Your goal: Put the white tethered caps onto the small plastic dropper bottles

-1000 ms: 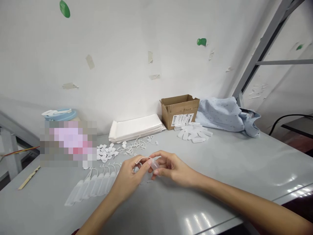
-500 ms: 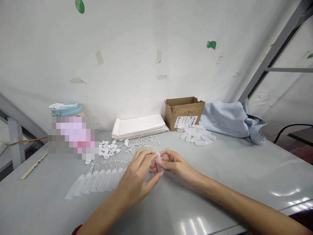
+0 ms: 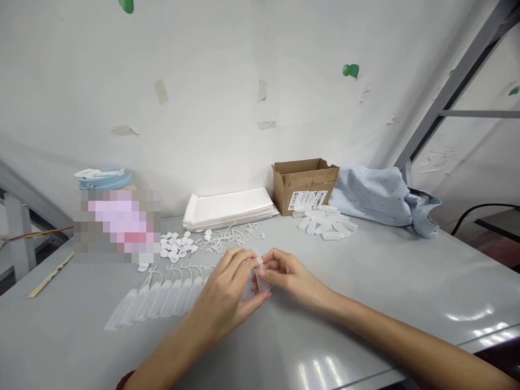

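Between my two hands is a small translucent plastic sleeve (image 3: 263,283) with a thin white cord looping from its upper end. My right hand (image 3: 290,275) pinches the sleeve's upper part between thumb and fingers. My left hand (image 3: 227,287) curls round it from the other side, fingertips at the top and thumb by the lower end. Partly behind my left hand lies a row of similar sleeves (image 3: 160,300) with white cords. Beyond my hands are a heap of small white caps (image 3: 174,248) and a tangle of white cord loops (image 3: 227,238).
Loose translucent sleeves (image 3: 327,223) lie before an open cardboard box (image 3: 303,187). A stack of white trays or envelopes (image 3: 229,208) rests against the wall. Light blue cloth (image 3: 374,197) is at the right, a blue-lidded container (image 3: 105,179) and a yellowish strip (image 3: 51,276) at the left.
The held sleeve has shifted slightly down between my fingers, and my right fingers have closed in on its upper end. The whole view has moved a little.
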Available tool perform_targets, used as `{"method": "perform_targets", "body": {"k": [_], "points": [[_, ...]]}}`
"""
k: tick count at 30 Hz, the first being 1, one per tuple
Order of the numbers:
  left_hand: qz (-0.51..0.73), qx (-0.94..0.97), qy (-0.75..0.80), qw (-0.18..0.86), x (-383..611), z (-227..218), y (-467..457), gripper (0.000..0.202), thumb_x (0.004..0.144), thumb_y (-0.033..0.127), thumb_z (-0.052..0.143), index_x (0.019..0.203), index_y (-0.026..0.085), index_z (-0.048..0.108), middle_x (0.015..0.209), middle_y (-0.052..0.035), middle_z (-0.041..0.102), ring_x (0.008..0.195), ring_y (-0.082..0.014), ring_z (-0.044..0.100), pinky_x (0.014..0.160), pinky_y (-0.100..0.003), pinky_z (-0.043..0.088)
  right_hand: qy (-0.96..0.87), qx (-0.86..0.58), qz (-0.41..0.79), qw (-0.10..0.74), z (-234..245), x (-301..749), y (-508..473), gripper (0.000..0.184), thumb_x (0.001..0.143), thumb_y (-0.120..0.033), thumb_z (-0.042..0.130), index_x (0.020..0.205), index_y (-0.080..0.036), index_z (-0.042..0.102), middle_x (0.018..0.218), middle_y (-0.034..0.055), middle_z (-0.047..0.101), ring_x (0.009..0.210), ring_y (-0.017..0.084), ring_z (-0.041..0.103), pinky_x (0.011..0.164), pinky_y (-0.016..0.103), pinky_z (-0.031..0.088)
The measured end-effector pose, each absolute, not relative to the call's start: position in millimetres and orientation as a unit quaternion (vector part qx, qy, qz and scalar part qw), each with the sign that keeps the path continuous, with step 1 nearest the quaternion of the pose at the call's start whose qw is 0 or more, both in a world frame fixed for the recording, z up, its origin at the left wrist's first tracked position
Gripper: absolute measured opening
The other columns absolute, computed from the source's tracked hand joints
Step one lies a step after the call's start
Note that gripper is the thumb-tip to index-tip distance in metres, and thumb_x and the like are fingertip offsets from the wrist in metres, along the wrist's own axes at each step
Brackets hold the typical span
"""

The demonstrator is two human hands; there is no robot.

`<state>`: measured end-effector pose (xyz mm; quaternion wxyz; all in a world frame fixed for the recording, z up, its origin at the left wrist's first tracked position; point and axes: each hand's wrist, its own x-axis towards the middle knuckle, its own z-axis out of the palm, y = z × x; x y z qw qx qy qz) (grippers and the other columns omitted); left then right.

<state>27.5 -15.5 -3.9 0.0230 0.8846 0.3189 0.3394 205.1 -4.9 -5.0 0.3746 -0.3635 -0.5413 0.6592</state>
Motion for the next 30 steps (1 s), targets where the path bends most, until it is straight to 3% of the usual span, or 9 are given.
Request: {"method": "perform_targets", "body": {"k": [4, 13, 19, 30], "points": [[0.318, 0.881, 0.344, 0.068, 27.3, -5.8, -12.6, 0.034, 0.077, 0.020, 0.071, 0.105, 0.019, 0.052, 0.110, -0.0087, 0.060, 0.109, -0.0269, 0.047, 0.089, -0.042, 0.046, -0.656, -0.446, 0.521, 0.314, 2.2, 213.2, 1.1, 0.020, 0.084, -0.033, 0.059, 0.084, -0.014, 0.061, 0.067, -0.0005, 0.056, 0.058, 0.012, 0.056, 0.047, 0.021, 0.039], [0.231, 0.888, 0.383, 0.102, 29.2, -8.7, -11.5, 0.031, 0.074, 0.023, 0.073, 0.098, 0.018, 0.054, 0.105, -0.0062, 0.064, 0.109, -0.0290, 0.047, 0.090, -0.046, 0.045, -0.742, -0.482, 0.417, 0.210, -1.6, 216.0, 1.1, 0.021, 0.088, -0.026, 0.050, 0.085, -0.013, 0.066, 0.060, -0.0003, 0.060, 0.045, 0.010, 0.051, 0.049, 0.022, 0.039], [0.195, 0.888, 0.405, 0.099, 25.6, -8.0, -11.7, 0.032, 0.074, 0.018, 0.071, 0.100, 0.018, 0.052, 0.107, -0.0070, 0.063, 0.114, -0.0295, 0.045, 0.095, -0.046, 0.043, -0.793, -0.496, 0.292, 0.199, -6.4, 213.8, 2.2, 0.015, 0.085, -0.018, 0.054, 0.085, -0.013, 0.069, 0.077, 0.0071, 0.071, 0.066, 0.017, 0.062, 0.063, 0.026, 0.043], [0.187, 0.880, 0.413, 0.143, 26.0, -4.5, -14.9, 0.032, 0.074, 0.013, 0.064, 0.100, 0.021, 0.046, 0.109, -0.0076, 0.059, 0.124, -0.0313, 0.039, 0.096, -0.048, 0.043, -0.805, -0.481, 0.289, 0.192, -11.1, 214.0, 3.7, 0.019, 0.084, -0.018, 0.053, 0.095, -0.014, 0.069, 0.082, 0.0076, 0.073, 0.071, 0.019, 0.065, 0.067, 0.027, 0.045]]}}
